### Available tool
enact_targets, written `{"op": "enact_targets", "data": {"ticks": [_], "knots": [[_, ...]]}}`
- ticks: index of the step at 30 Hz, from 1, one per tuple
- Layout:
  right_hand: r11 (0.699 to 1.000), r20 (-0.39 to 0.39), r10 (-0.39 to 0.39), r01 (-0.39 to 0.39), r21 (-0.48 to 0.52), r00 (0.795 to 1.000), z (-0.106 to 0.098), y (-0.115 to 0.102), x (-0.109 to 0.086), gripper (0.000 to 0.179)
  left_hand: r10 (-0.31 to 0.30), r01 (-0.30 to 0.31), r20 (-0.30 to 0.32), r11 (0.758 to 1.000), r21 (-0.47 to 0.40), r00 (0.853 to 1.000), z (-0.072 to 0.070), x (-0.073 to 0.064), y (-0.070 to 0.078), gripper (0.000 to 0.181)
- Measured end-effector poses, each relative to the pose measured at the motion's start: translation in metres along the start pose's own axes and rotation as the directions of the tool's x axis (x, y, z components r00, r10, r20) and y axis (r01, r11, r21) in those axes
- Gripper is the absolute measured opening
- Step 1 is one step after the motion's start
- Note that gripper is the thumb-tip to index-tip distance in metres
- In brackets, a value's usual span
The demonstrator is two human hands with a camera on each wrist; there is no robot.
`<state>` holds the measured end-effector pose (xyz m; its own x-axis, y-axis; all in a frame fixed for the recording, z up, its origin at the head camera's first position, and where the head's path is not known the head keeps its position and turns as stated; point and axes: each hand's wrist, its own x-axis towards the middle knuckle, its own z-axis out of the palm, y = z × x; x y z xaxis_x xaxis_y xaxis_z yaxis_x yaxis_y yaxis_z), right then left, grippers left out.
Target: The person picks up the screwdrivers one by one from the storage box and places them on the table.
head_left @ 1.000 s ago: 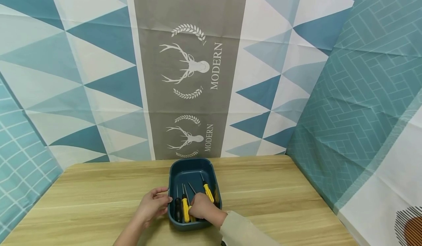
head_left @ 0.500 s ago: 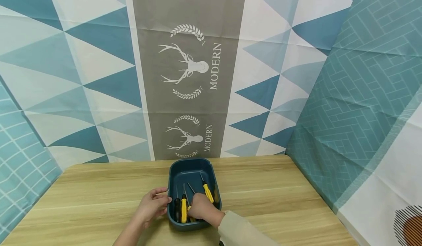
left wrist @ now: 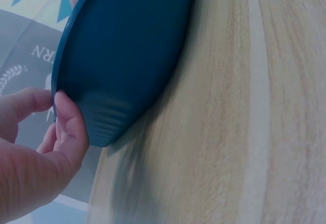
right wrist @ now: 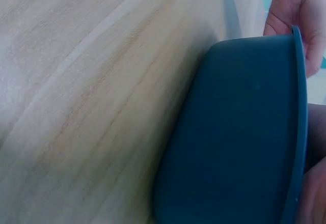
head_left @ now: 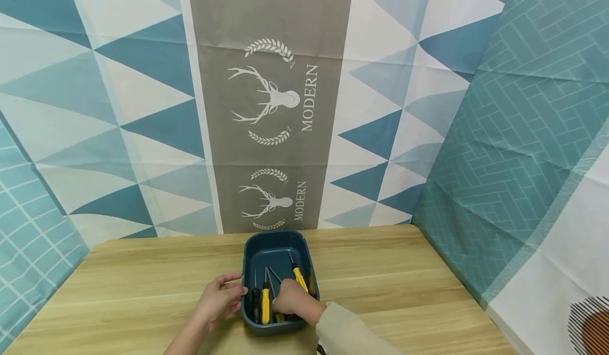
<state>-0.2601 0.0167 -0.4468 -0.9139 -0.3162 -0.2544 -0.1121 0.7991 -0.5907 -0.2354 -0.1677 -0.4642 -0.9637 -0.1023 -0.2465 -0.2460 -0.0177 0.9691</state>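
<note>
A dark blue plastic bin holds several screwdrivers. My left hand pinches the bin's left rim between thumb and fingers, as the left wrist view shows at the bin wall. My right hand is down inside the bin, its fingers curled over a yellow-handled screwdriver and hiding much of it. To its left lie another yellow-handled screwdriver and a black-handled screwdriver. A third yellow-handled screwdriver leans at the bin's right side. In the right wrist view the bin wall covers most of my right hand.
The bin stands on a wood-grain table, near its back edge. Behind hangs a patterned cloth with deer heads and blue triangles. A teal cloth hangs along the right side.
The right hand stays in the bin with only slight finger movement, and the yellow-handled screwdriver by it has shifted a little. The left hand keeps its place on the rim.
</note>
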Motion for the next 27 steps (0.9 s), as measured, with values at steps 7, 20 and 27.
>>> {"op": "enact_targets", "data": {"ticks": [7, 20, 27], "knots": [[0.988, 0.011, 0.078, -0.079, 0.132, 0.997, -0.007, 0.000, -0.002, 0.020, 0.007, -0.007, 0.008, 1.000, -0.006, 1.000, 0.000, 0.001, 0.000, 0.049], [0.945, 0.088, 0.105, -0.127, 0.302, 0.991, -0.014, 0.002, -0.001, 0.013, -0.001, 0.001, -0.012, 1.000, 0.019, 1.000, 0.000, 0.001, 0.001, 0.049], [0.876, 0.168, 0.104, -0.171, 0.452, 0.980, -0.014, 0.007, 0.001, 0.013, -0.006, 0.006, -0.011, 1.000, 0.023, 1.000, 0.000, 0.001, 0.001, 0.049]]}}
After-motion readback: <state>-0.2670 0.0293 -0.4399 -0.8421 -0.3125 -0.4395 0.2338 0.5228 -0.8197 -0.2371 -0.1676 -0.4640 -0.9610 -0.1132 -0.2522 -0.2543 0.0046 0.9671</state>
